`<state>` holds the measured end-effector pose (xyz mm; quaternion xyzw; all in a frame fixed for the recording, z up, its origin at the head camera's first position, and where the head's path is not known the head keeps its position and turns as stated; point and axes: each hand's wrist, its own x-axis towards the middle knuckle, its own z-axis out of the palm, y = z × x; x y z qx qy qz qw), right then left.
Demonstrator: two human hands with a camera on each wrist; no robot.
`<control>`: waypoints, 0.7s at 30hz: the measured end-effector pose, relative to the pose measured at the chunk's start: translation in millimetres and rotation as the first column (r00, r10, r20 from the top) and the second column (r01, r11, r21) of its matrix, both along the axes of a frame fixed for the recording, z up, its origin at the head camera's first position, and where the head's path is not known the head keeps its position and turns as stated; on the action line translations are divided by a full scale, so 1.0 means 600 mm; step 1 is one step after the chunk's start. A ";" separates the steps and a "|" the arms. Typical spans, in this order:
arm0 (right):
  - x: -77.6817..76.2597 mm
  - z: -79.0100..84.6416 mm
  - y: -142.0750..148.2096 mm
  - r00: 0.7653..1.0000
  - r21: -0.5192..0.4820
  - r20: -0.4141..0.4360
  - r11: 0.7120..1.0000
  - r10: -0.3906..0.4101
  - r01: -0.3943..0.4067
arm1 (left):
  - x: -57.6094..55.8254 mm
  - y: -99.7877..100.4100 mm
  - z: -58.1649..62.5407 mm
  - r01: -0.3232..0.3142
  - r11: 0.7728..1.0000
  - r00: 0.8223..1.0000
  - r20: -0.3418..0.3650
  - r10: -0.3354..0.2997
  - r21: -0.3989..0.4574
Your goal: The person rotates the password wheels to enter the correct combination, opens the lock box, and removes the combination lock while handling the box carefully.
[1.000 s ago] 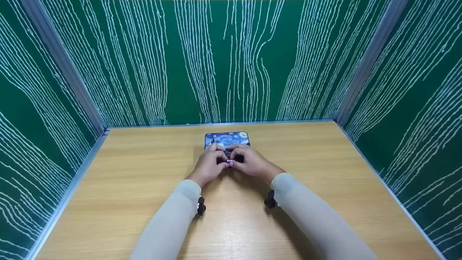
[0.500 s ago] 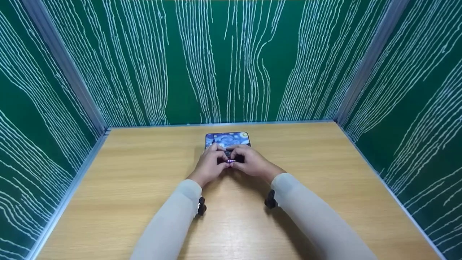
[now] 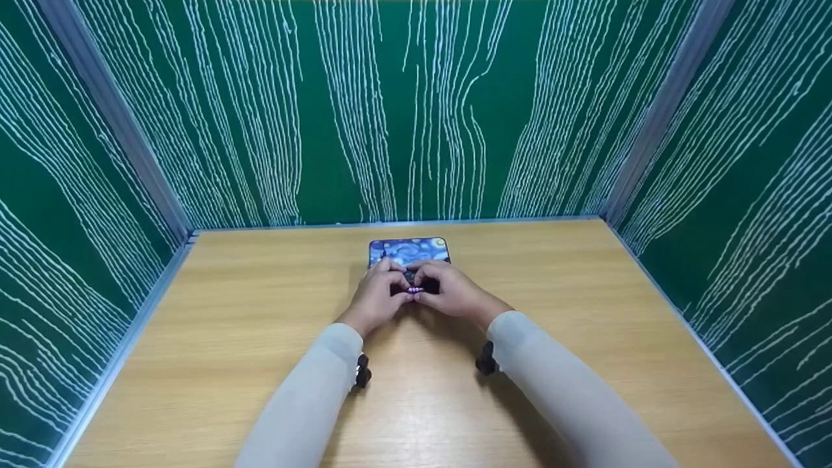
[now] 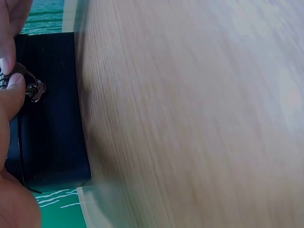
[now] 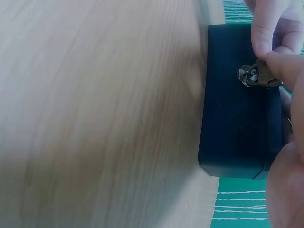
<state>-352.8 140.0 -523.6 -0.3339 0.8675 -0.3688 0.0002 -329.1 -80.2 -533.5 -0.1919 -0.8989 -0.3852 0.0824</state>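
Presently, the left hand (image 3: pixel 378 291) and the right hand (image 3: pixel 458 292) are close together, and both pinch a small metal padlock (image 5: pixel 267 77). It is located at the front wall of a dark box (image 4: pixel 54 142), where its shackle (image 4: pixel 31 75) meets a metal clasp (image 5: pixel 243 74). On the padlock ridged rings (image 4: pixel 4 81) can be seen, but their marks are too small for reading. The box stands on the wooden counter (image 3: pixel 260 279), and its lid carries a printed blue night sky (image 3: pixel 416 248) with swirls, partly covered by the hands.
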 end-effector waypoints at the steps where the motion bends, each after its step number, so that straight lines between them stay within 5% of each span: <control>1: 0.000 0.000 0.000 1.000 0.001 -0.011 1.000 0.005 -0.005 | -0.001 0.000 -0.001 0.000 1.000 1.000 -0.002 0.000 -0.001; 21: 0.000 0.001 0.000 1.000 0.018 0.025 1.000 -0.017 0.016 | -0.002 -0.002 -0.003 -0.010 1.000 1.000 0.010 0.010 -0.017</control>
